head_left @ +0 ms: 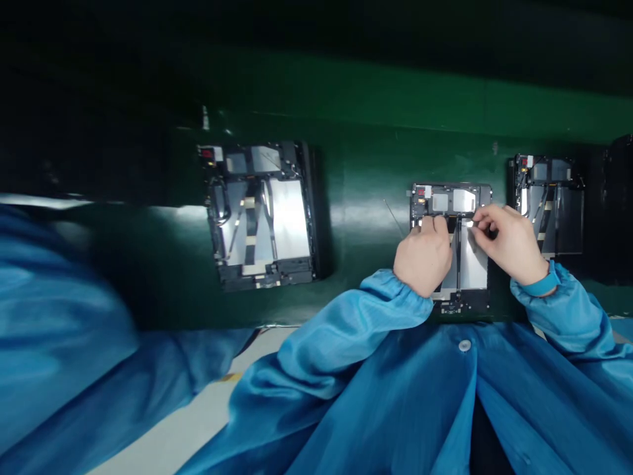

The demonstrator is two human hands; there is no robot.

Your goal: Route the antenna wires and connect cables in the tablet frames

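An opened tablet (pixel 475 269), its silver battery and dark ribbon cables exposed, lies flat in front of me on the green surface. Over its upper left part is my left hand (pixel 424 256), fingers curled down against the inside; whatever they press or hold is hidden. My right hand (pixel 512 243) comes in from the right with thumb and forefinger nearly together above the upper right of the battery. A small pale piece seems to be at those fingertips, too small to name. A thin dark wire-like thing (pixel 393 216) sticks out left of the tablet.
To the left sits a stack of opened tablets (pixel 291 224). Another opened tablet (pixel 568 224) lies close on the right, beside a dark block (pixel 618 211) at the edge. A co-worker's blue sleeve (pixel 59 297) fills the lower left. The green work surface (pixel 366 171) runs across.
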